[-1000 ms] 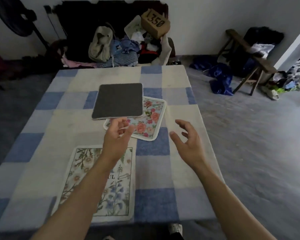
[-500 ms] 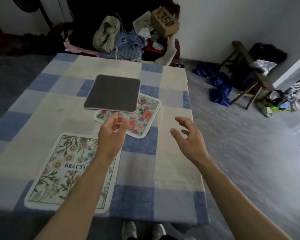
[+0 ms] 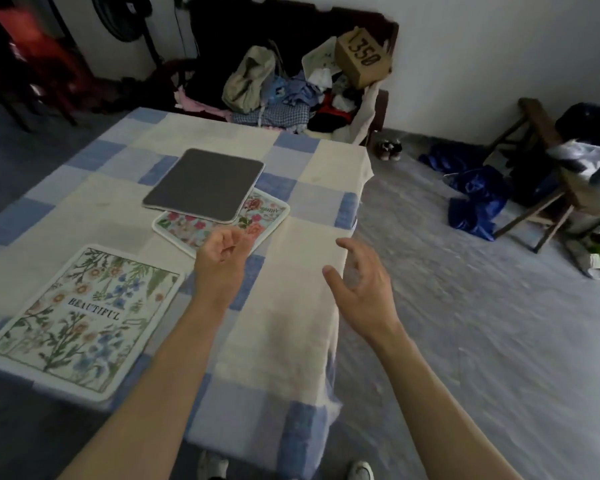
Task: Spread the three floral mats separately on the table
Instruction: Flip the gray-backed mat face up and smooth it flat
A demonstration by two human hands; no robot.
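A floral mat with the word BEAUTIFUL [image 3: 80, 320] lies flat at the table's near left. Farther in, a mat showing its dark grey underside [image 3: 204, 183] lies on top of a pink-flowered mat [image 3: 260, 216], covering most of it. My left hand [image 3: 219, 261] hovers at the near edge of the pink-flowered mat, fingers loosely curled, holding nothing. My right hand [image 3: 361, 289] hangs over the table's right edge with fingers spread and relaxed, also empty.
The table wears a blue and cream checked cloth [image 3: 309, 188]. Behind it is a heap of clothes [image 3: 284, 98] with a cardboard box [image 3: 362, 60]. A wooden stool [image 3: 541, 174] and blue cloth [image 3: 475, 199] are on the floor at right.
The view has swung to the right, so the table sits further left. Both hands hold about the same pose above the table; the mats have not moved.
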